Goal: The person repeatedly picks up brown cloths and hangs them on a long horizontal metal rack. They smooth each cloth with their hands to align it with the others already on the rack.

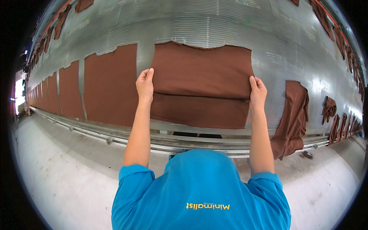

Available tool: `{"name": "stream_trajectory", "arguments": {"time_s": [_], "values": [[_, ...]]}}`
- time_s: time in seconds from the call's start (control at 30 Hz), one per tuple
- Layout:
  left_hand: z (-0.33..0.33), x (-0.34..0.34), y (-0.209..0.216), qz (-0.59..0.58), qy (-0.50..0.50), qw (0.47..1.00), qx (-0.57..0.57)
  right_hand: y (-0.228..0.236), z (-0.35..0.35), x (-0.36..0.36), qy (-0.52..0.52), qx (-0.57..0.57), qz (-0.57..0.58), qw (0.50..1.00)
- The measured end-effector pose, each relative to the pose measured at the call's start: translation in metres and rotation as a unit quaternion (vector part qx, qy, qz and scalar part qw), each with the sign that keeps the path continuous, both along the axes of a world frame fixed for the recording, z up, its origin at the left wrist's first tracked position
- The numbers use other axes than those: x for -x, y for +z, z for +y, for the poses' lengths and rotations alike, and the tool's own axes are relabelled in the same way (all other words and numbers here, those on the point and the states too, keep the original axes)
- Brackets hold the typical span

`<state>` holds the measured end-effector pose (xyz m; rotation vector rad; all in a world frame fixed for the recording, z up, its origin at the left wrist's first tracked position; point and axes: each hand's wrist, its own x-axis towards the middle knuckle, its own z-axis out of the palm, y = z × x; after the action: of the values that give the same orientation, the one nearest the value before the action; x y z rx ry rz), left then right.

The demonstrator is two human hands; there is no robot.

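Blue shirt (199, 188) of the person fills the bottom. Left hand (145, 85) and right hand (258, 93) pinch the side edges of a brown fabric panel (201, 84), holding it flat on the metal table (230, 27), in line with the neighbouring brown panel (111, 84).

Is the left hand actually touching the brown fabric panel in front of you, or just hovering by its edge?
Touching. The head view shows the left hand with fingers curled over the left edge of the brown fabric panel, gripping it with no gap.
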<state>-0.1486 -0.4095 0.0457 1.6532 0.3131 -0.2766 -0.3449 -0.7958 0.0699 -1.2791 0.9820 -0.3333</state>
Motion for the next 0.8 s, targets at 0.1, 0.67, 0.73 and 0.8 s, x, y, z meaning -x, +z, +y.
{"name": "stream_trajectory", "arguments": {"time_s": [0.1,0.67,0.73,0.8], "values": [[0.0,0.002,0.001,0.003,0.001,1.0,0.005,-0.001,0.002,0.002,0.007,0.002,0.006,1.0],[-0.001,0.01,-0.002,0.01,-0.003,0.999,-0.039,-0.019,0.004,0.01,0.002,-0.001,0.008,1.0],[0.001,0.011,-0.003,0.006,-0.012,0.999,-0.044,-0.021,0.002,0.009,0.004,0.008,0.02,1.0],[0.002,0.011,-0.004,0.005,-0.017,0.998,-0.057,-0.017,0.005,0.009,0.003,0.013,0.017,1.0]]}}
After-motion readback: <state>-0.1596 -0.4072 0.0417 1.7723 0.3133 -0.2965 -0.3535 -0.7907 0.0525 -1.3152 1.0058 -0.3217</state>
